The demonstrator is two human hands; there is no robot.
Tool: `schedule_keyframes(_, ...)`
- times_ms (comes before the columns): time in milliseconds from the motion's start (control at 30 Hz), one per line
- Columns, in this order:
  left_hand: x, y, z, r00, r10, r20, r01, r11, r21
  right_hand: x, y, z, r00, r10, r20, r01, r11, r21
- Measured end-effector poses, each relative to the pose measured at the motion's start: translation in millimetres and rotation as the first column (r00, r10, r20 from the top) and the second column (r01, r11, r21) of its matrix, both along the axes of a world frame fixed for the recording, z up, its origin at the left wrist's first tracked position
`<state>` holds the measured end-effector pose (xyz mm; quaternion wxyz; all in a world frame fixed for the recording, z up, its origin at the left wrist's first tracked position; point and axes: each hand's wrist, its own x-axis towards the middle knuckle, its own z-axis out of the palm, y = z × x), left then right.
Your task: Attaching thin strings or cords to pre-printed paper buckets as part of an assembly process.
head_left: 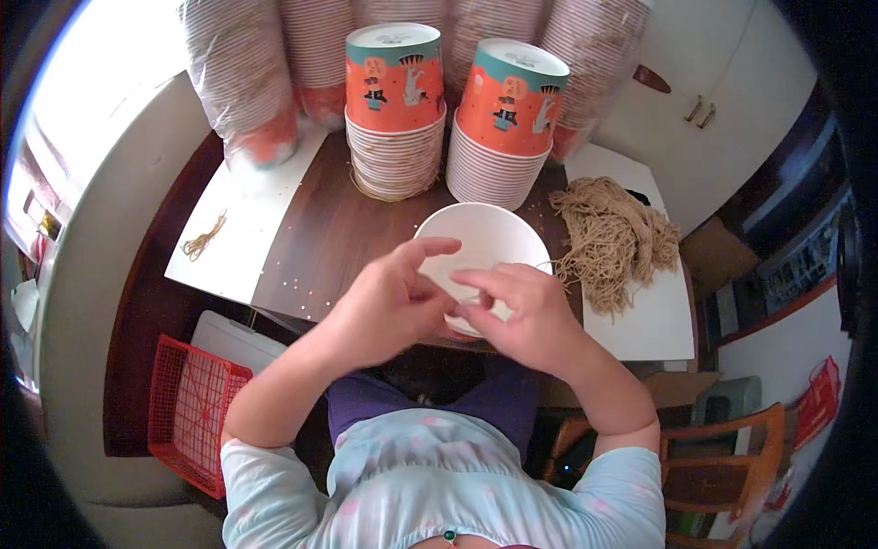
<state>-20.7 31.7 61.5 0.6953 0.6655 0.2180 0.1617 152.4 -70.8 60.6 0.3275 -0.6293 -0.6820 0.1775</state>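
Observation:
A white-lined paper bucket (498, 229) stands at the table's near edge with its open top toward me. A sliver of orange wall shows below its near rim. Over that near side, my left hand (393, 297) and my right hand (521, 311) meet at their fingertips. The left thumb is bent inward while its index finger reaches out over the opening. On the right, thumb and index finger are pinched together. Whatever lies between the fingertips is too small or hidden to make out. Right of the bucket lies a loose heap of tan strings (608, 238).
Two upside-down stacks of orange-and-teal paper buckets, one left (393, 110) and one right (508, 119), stand behind. Plastic-wrapped bucket stacks (233, 73) line the back. A small string bundle (203, 235) lies at left. Below are a red basket (187, 403) and a wooden chair (732, 457).

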Motion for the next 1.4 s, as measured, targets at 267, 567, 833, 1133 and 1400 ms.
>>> schedule_keyframes(267,-13.8,-31.2,11.2,0.999,-0.038,-0.019,0.042,0.962,0.271,-14.6,-24.0,-5.2,0.927,0.272,-0.256,-0.245,0.960,0.135)
schedule_keyframes(567,5.7,-10.1,-32.8,0.994,0.107,-0.011,-0.049,0.545,0.837,9.1,11.8,-28.7,0.982,-0.007,0.189,-0.058,0.940,0.336)
schedule_keyframes(833,13.4,27.4,-29.1,0.896,0.402,-0.190,-0.155,0.682,0.715,31.0,36.4,-36.5,0.951,-0.081,0.300,-0.020,0.947,0.320)
schedule_keyframes(1133,22.1,53.0,-32.3,0.934,0.320,-0.158,-0.268,0.921,0.283,66.2,40.1,-36.9,0.963,0.025,0.268,-0.079,0.978,0.191)
schedule_keyframes(1400,8.9,53.0,-34.5,0.937,0.290,-0.195,-0.251,0.947,0.203,58.7,36.1,-37.7,0.980,-0.085,0.180,0.049,0.979,0.196)
